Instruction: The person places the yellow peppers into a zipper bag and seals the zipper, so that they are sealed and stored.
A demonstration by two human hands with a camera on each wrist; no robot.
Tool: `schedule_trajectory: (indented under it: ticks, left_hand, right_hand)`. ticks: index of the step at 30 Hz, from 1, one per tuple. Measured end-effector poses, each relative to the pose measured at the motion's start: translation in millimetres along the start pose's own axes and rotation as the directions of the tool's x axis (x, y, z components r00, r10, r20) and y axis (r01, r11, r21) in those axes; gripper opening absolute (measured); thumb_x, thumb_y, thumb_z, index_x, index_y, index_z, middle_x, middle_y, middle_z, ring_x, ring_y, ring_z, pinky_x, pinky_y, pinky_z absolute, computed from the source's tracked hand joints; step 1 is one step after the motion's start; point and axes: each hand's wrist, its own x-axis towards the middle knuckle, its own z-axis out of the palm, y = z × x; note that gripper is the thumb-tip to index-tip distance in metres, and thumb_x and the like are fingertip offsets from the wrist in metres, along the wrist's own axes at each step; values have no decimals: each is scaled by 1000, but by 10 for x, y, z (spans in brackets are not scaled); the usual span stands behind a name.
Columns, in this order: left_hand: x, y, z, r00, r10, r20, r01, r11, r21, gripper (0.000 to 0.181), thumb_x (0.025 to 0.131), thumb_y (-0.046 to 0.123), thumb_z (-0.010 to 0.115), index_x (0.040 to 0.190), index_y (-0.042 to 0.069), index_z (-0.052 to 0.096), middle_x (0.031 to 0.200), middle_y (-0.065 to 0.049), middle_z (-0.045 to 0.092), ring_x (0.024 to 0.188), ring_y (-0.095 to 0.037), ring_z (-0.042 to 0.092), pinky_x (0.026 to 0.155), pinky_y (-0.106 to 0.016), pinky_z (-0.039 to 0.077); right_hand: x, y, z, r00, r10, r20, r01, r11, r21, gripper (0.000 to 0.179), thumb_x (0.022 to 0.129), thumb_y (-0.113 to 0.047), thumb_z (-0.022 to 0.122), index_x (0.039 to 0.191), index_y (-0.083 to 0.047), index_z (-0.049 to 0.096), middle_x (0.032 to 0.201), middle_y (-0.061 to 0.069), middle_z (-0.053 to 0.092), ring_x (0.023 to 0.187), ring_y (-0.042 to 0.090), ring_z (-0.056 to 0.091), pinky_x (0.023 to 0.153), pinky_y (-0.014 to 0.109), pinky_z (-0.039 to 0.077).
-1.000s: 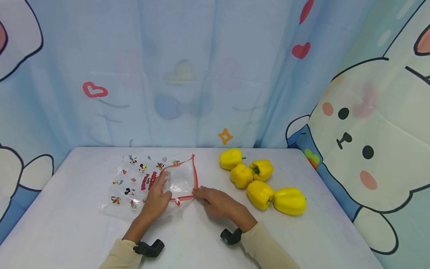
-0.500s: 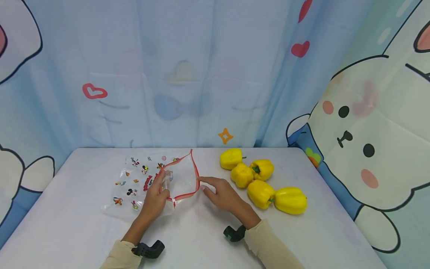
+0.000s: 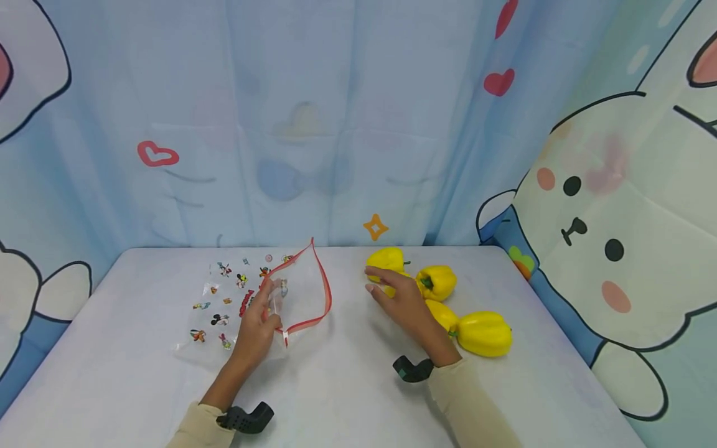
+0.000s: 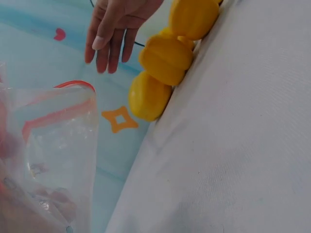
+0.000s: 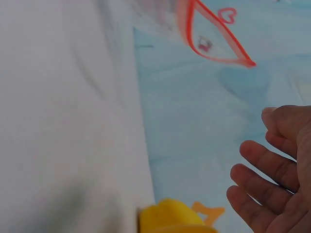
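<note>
A clear plastic zip bag (image 3: 224, 305) with small cartoon prints and a red-edged mouth is held up off the table at its mouth end. My left hand (image 3: 257, 326) grips it by the near side of the opening, thumb and fingers on the film. The red rim (image 3: 328, 292) gapes toward the right. My right hand (image 3: 406, 305) hangs in the air over the yellow bell peppers (image 3: 484, 335), fingers apart and holding nothing. In the head view it hides part of the pepper cluster. Its loose, spread fingers also show in the right wrist view (image 5: 267, 179).
Several yellow peppers lie grouped on the right of the white-covered table (image 3: 336, 398), one of them at the back (image 3: 383, 258). A blue printed curtain (image 3: 336, 124) hangs behind the table. Each wrist wears a black camera mount (image 3: 246, 418).
My right hand has let go of the bag's red rim and moved right, over the peppers. The bag's mouth has opened wider and risen slightly, with my left hand still gripping it.
</note>
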Motion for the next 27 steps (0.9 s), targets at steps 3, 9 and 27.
schedule_trajectory:
  ticks: [3,9,27]
  left_hand:
    - [-8,5,-7,1000,10,0,-10,1000,-2,71,85,-8,46,152,-1,25,153,-14,34,142,-27,23,113,-52,20]
    - [-24,14,-11,1000,6,6,-6,1000,-7,72,85,-7,47,153,2,25,154,-10,35,142,-27,23,112,-53,22]
    - [-30,88,-17,999,15,31,-14,1000,-28,71,86,-6,44,153,1,24,155,-11,31,143,-28,23,110,-51,26]
  right_hand:
    - [5,36,-107,999,16,-40,-15,1000,24,38,92,-13,66,129,-7,63,126,3,63,118,18,57,97,38,47]
    - [11,102,-260,996,15,-91,-6,995,99,39,91,-8,66,128,3,60,126,14,62,122,28,55,97,40,46]
    - [-46,318,-525,921,389,21,-387,920,-55,53,95,-36,61,141,-10,53,140,14,52,123,35,51,99,50,43]
